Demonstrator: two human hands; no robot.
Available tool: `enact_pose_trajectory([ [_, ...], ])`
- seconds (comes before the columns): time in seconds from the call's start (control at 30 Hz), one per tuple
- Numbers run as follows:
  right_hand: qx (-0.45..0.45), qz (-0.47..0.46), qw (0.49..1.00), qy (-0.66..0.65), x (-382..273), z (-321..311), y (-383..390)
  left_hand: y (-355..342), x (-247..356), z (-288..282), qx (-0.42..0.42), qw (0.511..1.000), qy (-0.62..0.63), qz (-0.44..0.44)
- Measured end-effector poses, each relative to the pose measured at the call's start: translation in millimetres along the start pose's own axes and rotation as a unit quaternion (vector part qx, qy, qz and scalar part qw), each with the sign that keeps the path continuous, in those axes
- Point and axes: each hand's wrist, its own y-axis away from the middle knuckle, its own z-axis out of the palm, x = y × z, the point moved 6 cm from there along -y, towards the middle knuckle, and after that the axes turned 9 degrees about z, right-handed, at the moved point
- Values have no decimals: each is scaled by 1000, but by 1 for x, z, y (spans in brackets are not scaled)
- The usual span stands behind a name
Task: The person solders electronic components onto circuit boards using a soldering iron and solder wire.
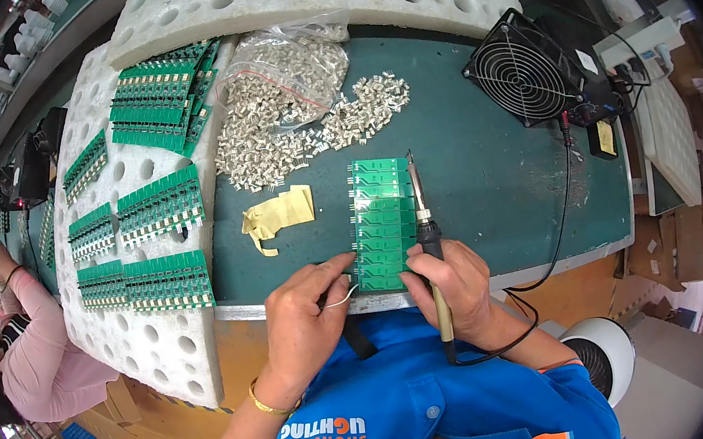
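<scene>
A green circuit board panel lies at the near edge of the bench, its long side running away from me. My left hand is closed at the panel's near left corner, with a thin white solder wire coming out of its fingers. In my right hand is a soldering iron, its metal tip pointing away along the panel's right side. The right fingertips rest by the panel's near right corner. A torn piece of yellow tape or paper lies left of the panel.
Small metallic parts are heaped beyond the panel, partly under a clear plastic bag. Populated green boards sit on a white foam sheet at left. A black fan stands right, its cable beside me. Another person sits far left.
</scene>
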Motion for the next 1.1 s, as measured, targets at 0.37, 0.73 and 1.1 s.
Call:
enact_pose_trajectory([
  [0.37,26,11,1000,-7,3,2,-2,-5,6,1,-17,997,-57,52],
  [0.73,30,19,999,1,5,2,-3,-8,4,0,-13,999,-20,41],
  [1.1,44,9,998,-39,5,-19,-10,-8,-16,-5,45,995,83,-38],
])
